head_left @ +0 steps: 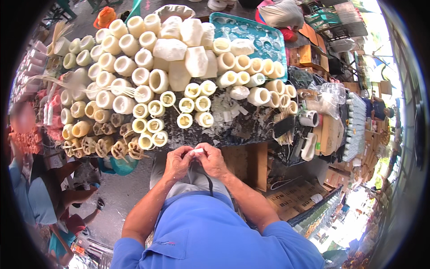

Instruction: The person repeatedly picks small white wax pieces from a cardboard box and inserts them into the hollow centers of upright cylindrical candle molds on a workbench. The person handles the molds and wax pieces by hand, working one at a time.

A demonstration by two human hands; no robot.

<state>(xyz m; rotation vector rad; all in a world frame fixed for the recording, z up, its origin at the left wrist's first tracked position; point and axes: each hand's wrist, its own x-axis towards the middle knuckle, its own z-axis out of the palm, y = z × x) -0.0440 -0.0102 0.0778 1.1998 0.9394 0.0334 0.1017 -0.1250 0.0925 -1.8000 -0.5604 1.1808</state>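
Above my lap, at the table's near edge, my left hand (178, 162) and my right hand (211, 160) meet with their fingers closed. Pinched between the fingertips of both is a small white piece (197, 151), which looks like wax; most of it is hidden. Just beyond my hands stand several small cream hollow candles (159, 138), some with a lump or wick inside. Wider hollow candles (123, 105) are packed to the left of these. White faceted wax blocks (195, 62) are heaped behind them.
White scraps litter the dark table (197, 134). A teal tray (280, 40) lies at the back, with brown flower-shaped candles (119, 149) at the front left. To the right are a white mug (309, 119), a white bottle (308, 147) and cardboard (329, 134). Another person (38, 197) is at the left.
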